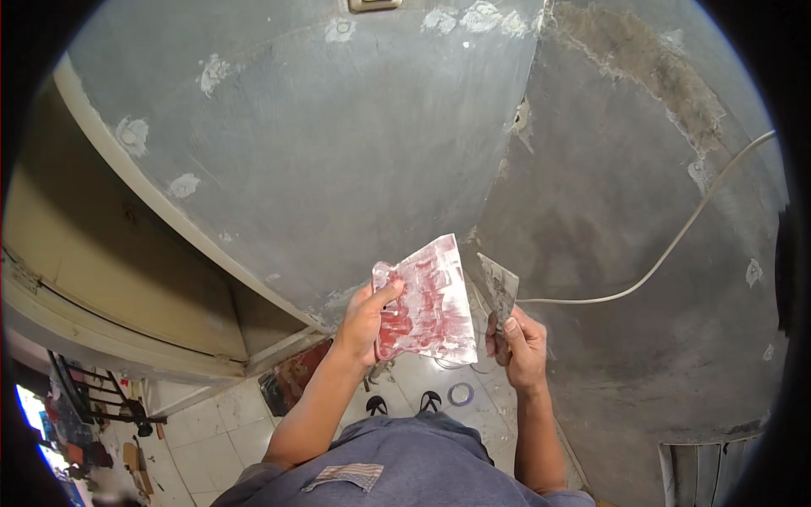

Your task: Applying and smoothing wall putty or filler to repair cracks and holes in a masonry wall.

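My left hand (365, 321) grips a wide red spreader board (424, 296) by its shaped edge, thumb on its face; white putty is smeared across it. In my right hand (522, 355) is a small putty knife (498, 279), its grimy metal blade pointing up, just right of the board without visibly touching it. Both are held in front of grey walls (296, 144) that meet in a corner and carry pale filler patches (481, 19).
A white cable (625, 287) runs along the right wall. A cream recessed panel (127, 262) is at left, with a black metal rack (89, 389) below. A reddish board (291, 376) and a ring-shaped roll (460, 395) lie on the tiled floor (220, 448) near my feet.
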{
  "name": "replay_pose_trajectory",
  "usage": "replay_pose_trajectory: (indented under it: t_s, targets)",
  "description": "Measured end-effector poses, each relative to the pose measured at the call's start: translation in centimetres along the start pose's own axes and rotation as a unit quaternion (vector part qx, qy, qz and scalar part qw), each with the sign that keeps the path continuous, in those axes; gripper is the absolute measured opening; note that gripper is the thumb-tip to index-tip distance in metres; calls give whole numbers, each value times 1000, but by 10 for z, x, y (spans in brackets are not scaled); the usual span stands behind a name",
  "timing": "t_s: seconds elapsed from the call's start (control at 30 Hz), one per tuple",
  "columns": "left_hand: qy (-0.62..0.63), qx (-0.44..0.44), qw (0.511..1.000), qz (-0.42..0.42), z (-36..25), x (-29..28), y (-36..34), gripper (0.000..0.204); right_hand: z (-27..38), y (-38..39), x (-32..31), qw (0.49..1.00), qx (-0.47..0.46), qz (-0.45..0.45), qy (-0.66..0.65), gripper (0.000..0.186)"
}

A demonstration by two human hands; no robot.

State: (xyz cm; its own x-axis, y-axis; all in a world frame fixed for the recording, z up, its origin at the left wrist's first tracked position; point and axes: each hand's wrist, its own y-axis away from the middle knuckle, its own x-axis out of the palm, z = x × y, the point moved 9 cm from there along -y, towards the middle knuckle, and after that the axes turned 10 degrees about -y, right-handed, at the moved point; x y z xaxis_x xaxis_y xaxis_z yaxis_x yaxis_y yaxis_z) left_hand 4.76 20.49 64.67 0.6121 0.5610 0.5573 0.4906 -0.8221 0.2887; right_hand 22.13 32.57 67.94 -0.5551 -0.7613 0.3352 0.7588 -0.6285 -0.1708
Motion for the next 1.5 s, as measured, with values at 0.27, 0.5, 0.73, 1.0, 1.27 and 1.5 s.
replay_pose_trajectory:
  t_s: [0.27,0.5,0.73,1.0,1.27,1.5]
  targets:
    - [-20,-26,999,4,9,-7,13,20,21,4,18,958,-155,105,217,40]
    - [-46,-26,999,-3,1,-21,17,18,16,13,32,903,-181,155,356,42]
    - [-82,-12,997,-8,5,-59,-8,20,-17,23,-4,873,-122,102,461,40]
    - [-76,117,988,-66,-14,-81,-15,19,-54,68,7,977,193,-78,-40,31]
    - [-116,207,967,-95,-19,-52,6,23,-100,72,41,934,272,-101,-207,26]
    - [-279,241,926,-78,-12,-37,28,26,-94,51,52,926,285,-88,-229,26]
